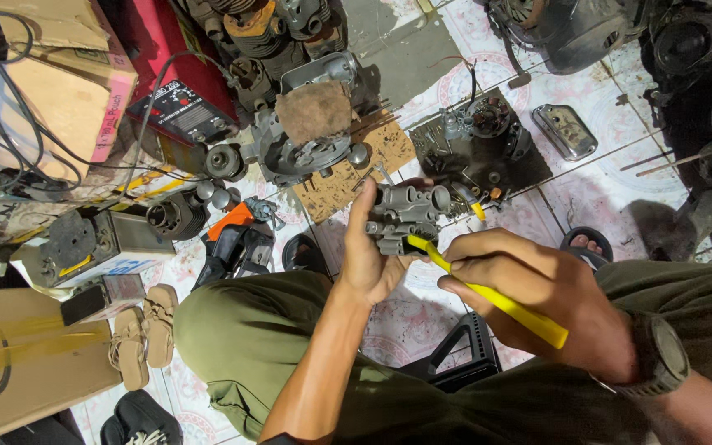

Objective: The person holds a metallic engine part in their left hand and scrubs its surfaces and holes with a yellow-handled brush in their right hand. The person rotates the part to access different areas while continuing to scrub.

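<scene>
My left hand [368, 255] holds up a small grey metal engine part [405, 213], something like a carburettor body, over my knees. In my right hand [537, 297] is a thin tool with a yellow handle [504, 305], gripped like a pencil. Its tip touches the lower right side of the metal part. A dark watch [659, 354] sits on my right wrist. I sit low in olive green trousers [249, 338] with my feet in sandals on the tiled floor.
A dark tray [480, 144] of small engine parts lies just beyond the hands. A large engine casing [311, 136] rests on cardboard to its left. Cardboard boxes [18, 363], cables, a pair of tan sandals [143, 330] and an orange-black tool [236, 239] crowd the left. Motorcycle engines line the far edge.
</scene>
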